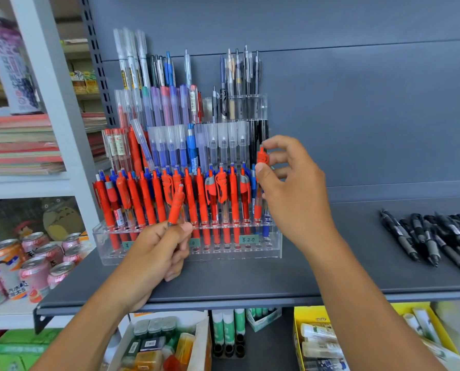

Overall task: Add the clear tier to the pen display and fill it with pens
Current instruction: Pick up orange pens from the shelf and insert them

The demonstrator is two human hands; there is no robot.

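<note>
The clear acrylic tier (253,250) stands at the front of the stepped pen display (191,135) on the grey shelf. Most of its holes hold upright red pens (202,202); a blue pen sits near its right end. My left hand (156,253) grips one red pen (175,206) by its lower end, tilted, in front of the tier's middle. My right hand (290,188) pinches the top of another red pen (261,162) between thumb and forefinger at the tier's right end. Its lower part stands among the row.
Several black pens (435,236) lie loose on the shelf (250,282) at the right. Drink cans (36,261) sit on the white rack to the left, notebooks above them. Below the shelf are boxes of erasers, glue sticks and a yellow box.
</note>
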